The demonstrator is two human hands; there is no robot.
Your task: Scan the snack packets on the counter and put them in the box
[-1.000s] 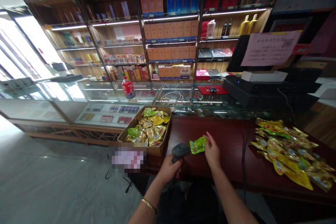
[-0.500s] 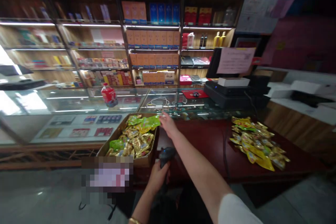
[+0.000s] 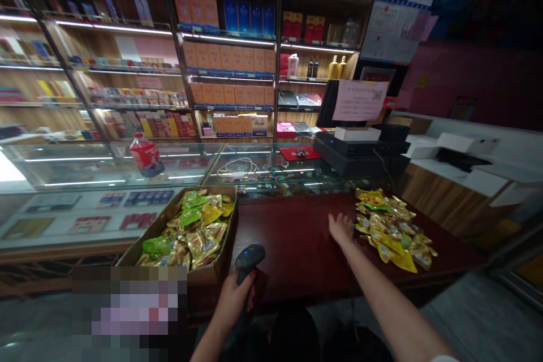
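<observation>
A dark handheld scanner [image 3: 250,257], small blue light on its head, is held handle-down just right of an open cardboard box [image 3: 210,275] filled with shiny gold, yellow and green packets [image 3: 202,242]; a loose heap of similar packets [image 3: 392,233] lies farther right.

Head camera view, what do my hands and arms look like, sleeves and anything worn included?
Your left hand and right hand are both gloveless. The forearms are uncovered where visible, with a whitish sleeve edge on the right arm at the bottom of the picture. Some fingers seem to have reddish nails, though blur makes that uncertain.
</observation>
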